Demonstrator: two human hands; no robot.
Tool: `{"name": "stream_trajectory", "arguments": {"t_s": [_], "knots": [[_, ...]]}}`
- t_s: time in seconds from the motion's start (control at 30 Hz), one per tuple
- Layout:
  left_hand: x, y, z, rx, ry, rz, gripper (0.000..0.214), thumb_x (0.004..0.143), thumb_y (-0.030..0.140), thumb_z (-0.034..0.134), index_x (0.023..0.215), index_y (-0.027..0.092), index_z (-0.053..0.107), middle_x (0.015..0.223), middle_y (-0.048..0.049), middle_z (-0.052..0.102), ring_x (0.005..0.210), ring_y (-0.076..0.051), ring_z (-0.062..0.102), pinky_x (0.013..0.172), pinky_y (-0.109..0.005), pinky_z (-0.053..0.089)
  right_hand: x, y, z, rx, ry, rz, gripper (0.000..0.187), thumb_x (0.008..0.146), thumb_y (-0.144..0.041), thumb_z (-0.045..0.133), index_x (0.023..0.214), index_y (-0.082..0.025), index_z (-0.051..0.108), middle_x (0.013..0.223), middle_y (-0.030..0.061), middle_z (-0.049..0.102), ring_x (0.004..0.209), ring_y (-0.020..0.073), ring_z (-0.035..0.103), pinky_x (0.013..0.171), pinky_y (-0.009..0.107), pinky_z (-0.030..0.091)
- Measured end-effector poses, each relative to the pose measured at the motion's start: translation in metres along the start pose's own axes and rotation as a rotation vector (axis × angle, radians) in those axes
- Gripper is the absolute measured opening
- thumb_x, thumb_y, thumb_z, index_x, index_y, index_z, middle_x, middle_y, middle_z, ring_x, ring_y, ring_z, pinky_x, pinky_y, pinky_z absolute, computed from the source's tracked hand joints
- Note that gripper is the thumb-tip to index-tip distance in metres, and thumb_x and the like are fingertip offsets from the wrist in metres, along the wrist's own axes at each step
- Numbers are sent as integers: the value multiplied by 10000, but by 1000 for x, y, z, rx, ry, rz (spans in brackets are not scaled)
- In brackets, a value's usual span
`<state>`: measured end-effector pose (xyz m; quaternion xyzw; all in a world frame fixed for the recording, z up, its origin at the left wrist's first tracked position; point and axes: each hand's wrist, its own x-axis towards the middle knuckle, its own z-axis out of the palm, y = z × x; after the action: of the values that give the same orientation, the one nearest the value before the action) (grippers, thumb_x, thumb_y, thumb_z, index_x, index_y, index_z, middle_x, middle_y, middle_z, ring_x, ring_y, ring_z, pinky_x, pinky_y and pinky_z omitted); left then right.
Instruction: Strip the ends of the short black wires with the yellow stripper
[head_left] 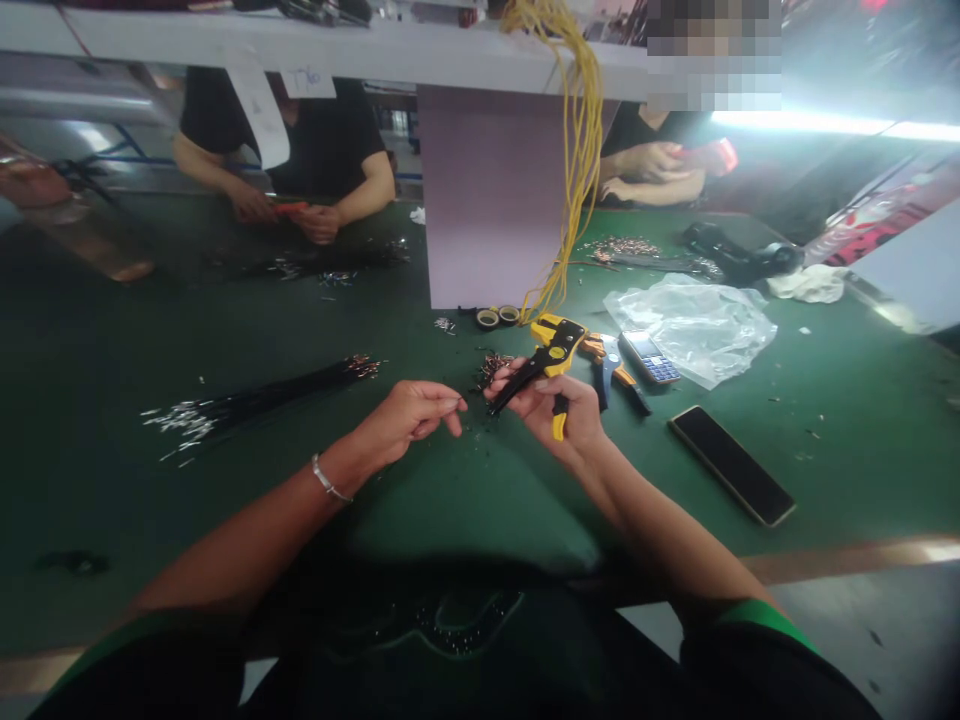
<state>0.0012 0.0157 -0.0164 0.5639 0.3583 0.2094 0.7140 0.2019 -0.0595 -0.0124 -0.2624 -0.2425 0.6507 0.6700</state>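
The right hand (544, 412) grips the wire stripper (551, 350) raised clear of the bench (225, 530) for easy working; the left hand (401, 420) curls just beside it, whether pinching anything I cannot tell.

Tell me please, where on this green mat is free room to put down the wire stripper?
Free mat lies between the right forearm and the black smartphone, and below the black wire bundle. It is crowded around the yellow wire stripper: copper wire pieces, pliers, keypad phone.

Left hand (405, 420) raised, fingers loosely bunched and pointing across at the right hand (559, 415), just apart, which is curled tight in a grip, palm up! Left arm (247, 530) and right arm (660, 530) angle in from below, wrists lifted.
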Motion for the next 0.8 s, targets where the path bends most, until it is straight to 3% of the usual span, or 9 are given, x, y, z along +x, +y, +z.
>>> {"name": "stream_trajectory", "arguments": {"t_s": [0.17,0.33,0.5,0.63,0.8], "knots": [[-5,1,8,77,55,41,169,727,288,678,789,146,746,375,28,486,338,-49,338,402,-211,196,4,2,-10,-46,11,27,254,618,-108,515,830,-168,642,835,58,706,783,242,670,919,526,510],[-10,8,9,130,266,146,137,716,279,688,708,151,735,401,39,485,357,-49,336,407,-220,218,3,10,-13,-225,10,12,318,599,-82,541,884,-164,656,851,55,726,771,254,697,827,478,557],[-14,15,6,135,404,258,102,739,241,668,707,160,721,424,31,515,395,-60,372,426,-220,258,0,15,-12,-306,-18,-1,378,598,-61,577,950,-169,659,901,57,737,827,264,710,891,508,528],[-15,15,4,217,438,352,127,772,235,630,720,163,721,483,19,569,410,-59,374,431,-222,272,-3,24,-10,-359,-8,24,387,584,-57,599,948,-174,662,888,46,744,825,259,709,912,507,512],[-17,15,4,291,448,336,147,780,218,601,694,152,700,454,30,541,423,-69,410,449,-214,300,-5,41,-13,-383,-8,77,429,574,-59,646,993,-149,664,913,72,748,843,263,713,892,465,518]]}}
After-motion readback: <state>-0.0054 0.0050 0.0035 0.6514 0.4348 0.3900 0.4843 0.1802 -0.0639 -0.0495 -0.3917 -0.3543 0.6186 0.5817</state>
